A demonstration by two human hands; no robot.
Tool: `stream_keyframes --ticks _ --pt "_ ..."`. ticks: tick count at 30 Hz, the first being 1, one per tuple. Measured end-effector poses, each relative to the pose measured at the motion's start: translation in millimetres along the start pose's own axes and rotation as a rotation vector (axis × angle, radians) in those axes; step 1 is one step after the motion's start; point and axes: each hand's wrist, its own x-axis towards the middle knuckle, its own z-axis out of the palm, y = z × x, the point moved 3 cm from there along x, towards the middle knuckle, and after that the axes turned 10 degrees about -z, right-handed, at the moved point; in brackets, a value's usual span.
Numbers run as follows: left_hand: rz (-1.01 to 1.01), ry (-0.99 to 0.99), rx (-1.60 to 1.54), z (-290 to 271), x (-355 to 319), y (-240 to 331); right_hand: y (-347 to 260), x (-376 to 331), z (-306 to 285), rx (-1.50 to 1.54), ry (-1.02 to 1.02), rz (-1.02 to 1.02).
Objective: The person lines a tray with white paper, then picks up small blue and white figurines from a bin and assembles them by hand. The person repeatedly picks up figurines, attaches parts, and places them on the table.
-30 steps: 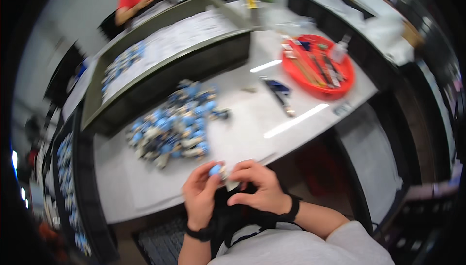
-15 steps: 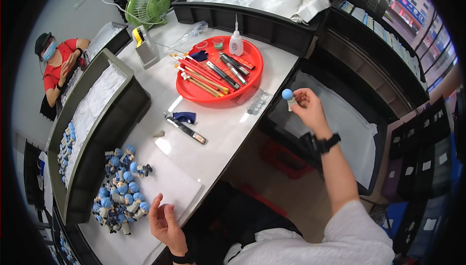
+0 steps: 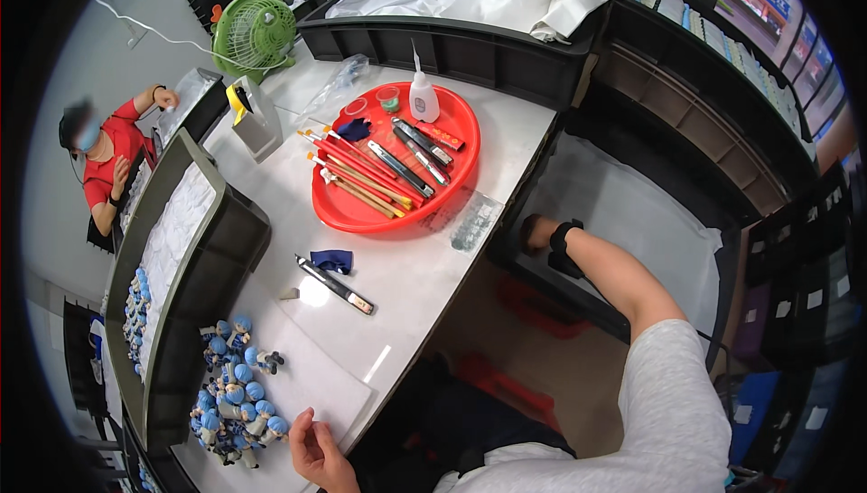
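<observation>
My left hand (image 3: 312, 450) rests on the white table (image 3: 411, 290) at its near edge, fingers loosely apart, holding nothing. It lies just right of a pile of small figurines with blue caps (image 3: 233, 395). My right hand (image 3: 535, 231), with a black wristband, reaches down past the table's right edge toward a black crate lined with white sheet (image 3: 632, 222). Its fingers are hidden behind the table edge, so I cannot see whether it holds anything.
A red round tray (image 3: 361, 213) holds brushes, knives, small cups and a glue bottle. A craft knife (image 3: 334, 283) and a blue cloth (image 3: 332, 261) lie mid-table. A long grey bin (image 3: 194, 249) stands left, a green fan (image 3: 254, 34) behind. A person in red (image 3: 104, 163) sits far left.
My right hand, which held a blue-capped figurine up beside the table, has dropped toward the lined crate. The left hand has stayed by the pile.
</observation>
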Motion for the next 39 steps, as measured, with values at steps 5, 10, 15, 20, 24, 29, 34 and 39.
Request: stream_keyframes --ticks 5,10,15,20,24,29,34,39 --pt "0.096 0.030 0.013 12 0 20 0 -2 8 -0.252 0.083 -0.136" --pt "0.104 0.030 0.041 10 -3 19 -4 -48 -25 1.022 0.227 0.399" --pt "0.071 0.041 0.023 10 -3 16 -8 -34 -27 0.394 -0.039 0.249" --pt "0.070 0.042 0.014 11 -1 17 -6 6 1 -0.175 -0.074 -0.189" --pt "0.101 0.060 0.011 14 -2 17 0 9 10 -0.085 0.117 -0.215" --pt "0.138 0.063 0.084 14 -3 19 -17 0 -6 -0.083 0.122 -0.174" --pt "0.119 0.097 0.064 14 0 21 26 15 37 -0.044 0.003 -0.058" --pt "0.223 0.101 0.106 10 3 33 46 -2 51 -0.211 0.062 -0.158"
